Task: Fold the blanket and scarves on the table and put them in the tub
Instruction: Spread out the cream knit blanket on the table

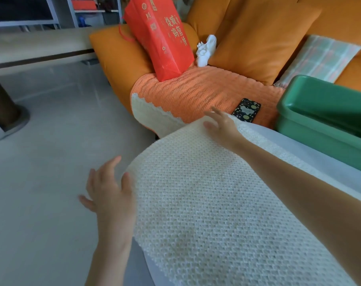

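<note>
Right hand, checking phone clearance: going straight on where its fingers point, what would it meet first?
Probably the orange sofa cover, beyond the blanket; the phone sits right of that line. Depth unclear.

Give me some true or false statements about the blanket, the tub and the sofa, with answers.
The cream blanket lies inside the green tub. False: it is spread on the table, beside the tub.
A red bag stands on the orange sofa. True.
The right hand grips the phone. False: it rests open on the blanket; the phone lies on the sofa.
The left hand is open at the blanket's left edge. True.
</note>
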